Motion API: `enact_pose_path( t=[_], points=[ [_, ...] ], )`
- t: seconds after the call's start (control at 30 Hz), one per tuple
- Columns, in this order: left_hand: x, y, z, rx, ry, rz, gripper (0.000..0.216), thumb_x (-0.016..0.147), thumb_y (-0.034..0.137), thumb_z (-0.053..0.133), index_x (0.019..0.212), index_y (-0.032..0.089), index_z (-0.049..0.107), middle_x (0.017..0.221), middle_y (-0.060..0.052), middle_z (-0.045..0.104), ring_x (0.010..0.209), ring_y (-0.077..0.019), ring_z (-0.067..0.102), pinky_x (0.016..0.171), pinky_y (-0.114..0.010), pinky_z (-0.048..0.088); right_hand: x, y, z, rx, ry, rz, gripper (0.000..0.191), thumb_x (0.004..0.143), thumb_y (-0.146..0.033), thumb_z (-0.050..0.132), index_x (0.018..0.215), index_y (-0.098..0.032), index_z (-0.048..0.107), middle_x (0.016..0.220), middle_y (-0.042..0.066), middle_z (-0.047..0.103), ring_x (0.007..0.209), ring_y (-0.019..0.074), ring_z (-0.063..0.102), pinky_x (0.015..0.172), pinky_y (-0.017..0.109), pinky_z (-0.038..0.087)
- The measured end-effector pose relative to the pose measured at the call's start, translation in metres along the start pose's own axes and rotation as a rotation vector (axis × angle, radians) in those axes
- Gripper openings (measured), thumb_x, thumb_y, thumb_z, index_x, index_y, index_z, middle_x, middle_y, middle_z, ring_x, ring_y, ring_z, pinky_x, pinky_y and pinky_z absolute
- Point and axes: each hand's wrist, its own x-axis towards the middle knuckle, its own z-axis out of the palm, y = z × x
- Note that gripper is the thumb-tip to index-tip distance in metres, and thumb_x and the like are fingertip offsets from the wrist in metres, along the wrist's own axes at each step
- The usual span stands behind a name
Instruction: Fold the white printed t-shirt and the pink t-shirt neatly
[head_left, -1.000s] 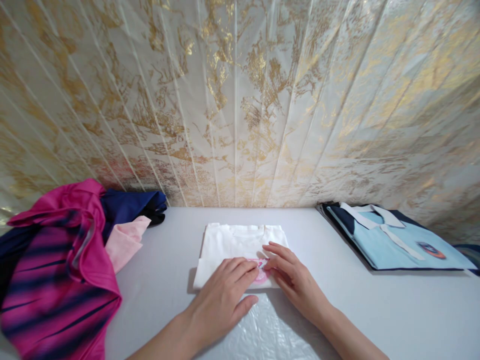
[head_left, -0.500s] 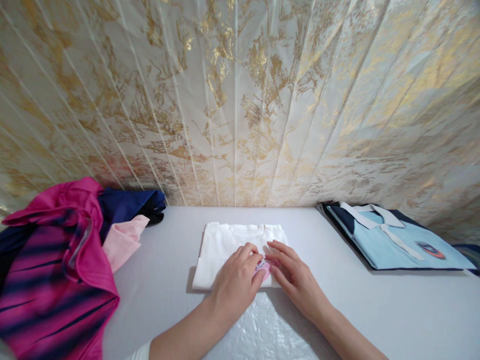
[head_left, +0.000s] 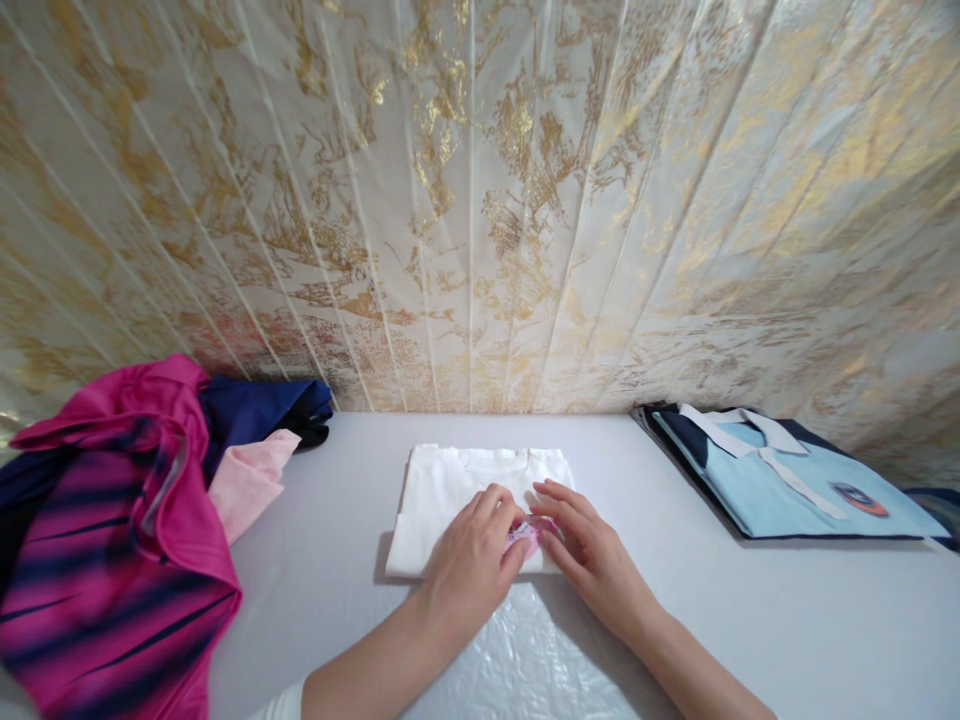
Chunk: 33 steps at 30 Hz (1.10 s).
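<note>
A folded white T-shirt (head_left: 431,505) lies flat on the table, its neckline toward the wall. A pink and lilac patch, probably a print (head_left: 529,535), shows on its front between my hands. My left hand (head_left: 476,545) rests on the shirt's middle, fingers bent and thumb apart, tips at the patch's left side. Across from it, my right hand (head_left: 589,550) has its fingers stretched over the shirt's right part, with the tips by the patch. Nothing is visibly gripped in either hand. The hands cover part of the patch and the shirt's lower right.
To the left is a loose heap of clothes: a magenta and navy striped garment (head_left: 120,560), a navy one (head_left: 259,405) and a pale pink one (head_left: 251,485). A folded light blue polo shirt (head_left: 802,480) lies at right. Clear plastic (head_left: 480,660) covers the near table. A patterned wall (head_left: 480,200) stands behind.
Slightly more of the pink and lilac patch shows by my left fingertips, which have shifted a little. My right hand and the shirt stay almost still.
</note>
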Motion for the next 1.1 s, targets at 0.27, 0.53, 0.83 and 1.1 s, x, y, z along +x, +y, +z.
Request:
enact_pose_path(
  t=[0.27, 0.53, 0.83, 1.1],
  points=[
    [-0.0004, -0.0012, 0.0003, 0.002, -0.001, 0.028, 0.013, 0.089, 0.014, 0.057, 0.101, 0.02, 0.058, 0.108, -0.004, 0.055, 0.098, -0.0213, 0.056, 0.087, -0.037, 0.048, -0.0006, 0.0, -0.0005, -0.003, -0.021, 0.013, 0.021, 0.093, -0.026, 0.047, 0.102, -0.023, 0.065, 0.134, 0.01, 0.053, 0.128, 0.0245, 0.047, 0.105, 0.044, 0.042],
    [-0.001, -0.0007, 0.0019, -0.009, 0.021, 0.024, 0.01, 0.087, 0.012, 0.058, 0.093, 0.02, 0.056, 0.103, -0.003, 0.055, 0.096, -0.0204, 0.056, 0.085, -0.036, 0.048, -0.0009, 0.004, 0.0014, -0.014, -0.023, -0.01, 0.028, 0.094, -0.025, 0.047, 0.117, -0.024, 0.061, 0.136, 0.009, 0.052, 0.13, 0.024, 0.044, 0.107, 0.046, 0.04],
    [-0.0013, -0.0028, 0.0027, -0.013, 0.021, 0.02, 0.017, 0.087, 0.013, 0.057, 0.102, 0.021, 0.056, 0.108, -0.003, 0.054, 0.097, -0.0203, 0.056, 0.086, -0.036, 0.049, -0.0004, -0.0015, -0.0008, 0.006, -0.043, -0.03, 0.019, 0.093, -0.021, 0.045, 0.095, -0.024, 0.064, 0.134, 0.008, 0.053, 0.13, 0.0238, 0.044, 0.105, 0.044, 0.041],
    [-0.0013, -0.0032, 0.0013, -0.014, 0.038, 0.022, 0.008, 0.088, 0.014, 0.059, 0.093, 0.021, 0.061, 0.107, -0.003, 0.054, 0.095, -0.0202, 0.058, 0.085, -0.036, 0.049, -0.002, 0.003, -0.0006, -0.01, -0.003, -0.001, 0.024, 0.092, -0.024, 0.048, 0.112, -0.024, 0.061, 0.133, 0.01, 0.054, 0.126, 0.0232, 0.048, 0.104, 0.042, 0.042]
  ],
)
